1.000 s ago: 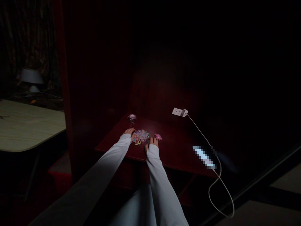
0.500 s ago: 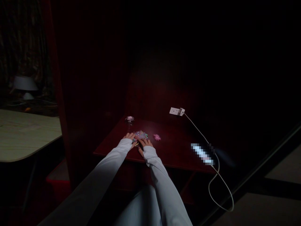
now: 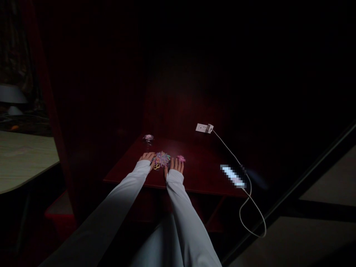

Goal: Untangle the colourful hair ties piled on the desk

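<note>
A pile of small multicoloured bands (image 3: 162, 158) lies on the dark red table (image 3: 205, 181) between my hands. My left hand (image 3: 147, 157) rests at the left edge of the pile, its fingers reaching over the tabletop. On the right, my right hand (image 3: 175, 165) lies with its fingers stretched out and apart, holding nothing. Just beyond its fingertips is a small pink heap (image 3: 181, 158). One yellow looped piece (image 3: 157, 167) shows at the near side of the pile.
A small clear container (image 3: 148, 137) stands at the table's back left. A charger in the wall socket (image 3: 204, 128) feeds a white cable (image 3: 226, 147) to a blurred-out bright device (image 3: 233, 176) at the right. Left stands a light wooden table (image 3: 25, 157).
My right hand has moved off the pile towards the pink heap, and its fingers have spread. My left hand has drawn slightly left, uncovering more of the pile. The view has shifted slightly.
</note>
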Demonstrator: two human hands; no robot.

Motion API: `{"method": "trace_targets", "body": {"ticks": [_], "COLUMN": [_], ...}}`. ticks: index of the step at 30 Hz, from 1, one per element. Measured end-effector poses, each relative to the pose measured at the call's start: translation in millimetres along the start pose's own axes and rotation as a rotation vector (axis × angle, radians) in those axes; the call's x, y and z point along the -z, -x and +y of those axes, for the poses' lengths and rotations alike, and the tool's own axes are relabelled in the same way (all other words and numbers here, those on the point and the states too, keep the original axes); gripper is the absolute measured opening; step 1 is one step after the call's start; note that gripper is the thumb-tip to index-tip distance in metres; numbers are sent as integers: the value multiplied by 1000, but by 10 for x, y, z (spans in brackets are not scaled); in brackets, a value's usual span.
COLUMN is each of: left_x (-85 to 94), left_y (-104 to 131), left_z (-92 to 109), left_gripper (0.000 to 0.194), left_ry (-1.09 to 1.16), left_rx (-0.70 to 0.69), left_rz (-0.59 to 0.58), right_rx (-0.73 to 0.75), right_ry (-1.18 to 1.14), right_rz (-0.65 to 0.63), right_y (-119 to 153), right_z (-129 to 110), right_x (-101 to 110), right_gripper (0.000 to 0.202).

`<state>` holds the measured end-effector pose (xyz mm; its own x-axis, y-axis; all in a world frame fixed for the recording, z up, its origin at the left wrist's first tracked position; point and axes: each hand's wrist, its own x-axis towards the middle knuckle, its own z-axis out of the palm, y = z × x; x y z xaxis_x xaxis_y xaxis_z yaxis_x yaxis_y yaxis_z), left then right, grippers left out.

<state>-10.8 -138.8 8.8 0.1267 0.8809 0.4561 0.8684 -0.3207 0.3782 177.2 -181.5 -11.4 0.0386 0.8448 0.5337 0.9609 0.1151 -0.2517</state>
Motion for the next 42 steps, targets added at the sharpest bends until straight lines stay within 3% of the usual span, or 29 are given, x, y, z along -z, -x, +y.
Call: {"method": "trace_targets", "body": {"ticks": [6,11,16,21,27,31,35,42], "left_x": [-79,-97,-155,-176,-187,-224,-265,-322], "left_y": [-43,-49,-108,-153,-168,-198,-231,-225], "left_z": [-28,-31,-32,11,6,-22,-67,-109], "left_gripper": [38,39,40,43,52,46,43,47], "left_ry": [39,46,14,-41,-24,0,16,25], "left_rx": [-63,-96,-77,-9,-22,-67,-44,27], "left_rz": [17,33,4,-34,5,-26,-51,31], "right_rx": [-60,-28,42,125,155,182,193,143], "right_ry": [31,0,-31,-56,-56,-63,-75,-55], "right_rz": [-128,-110,-222,-202,-256,-327,-305,-238], "right_y": [-16,-67,-110,-92,-124,-162,-169,-179], "right_z": [-14,-59,-113,-126,-150,-158,-139,-94], "right_x": [-67,-173,-66,48,80,82,74,46], "right_gripper": [59,46,54,57,57,55,57,59]}}
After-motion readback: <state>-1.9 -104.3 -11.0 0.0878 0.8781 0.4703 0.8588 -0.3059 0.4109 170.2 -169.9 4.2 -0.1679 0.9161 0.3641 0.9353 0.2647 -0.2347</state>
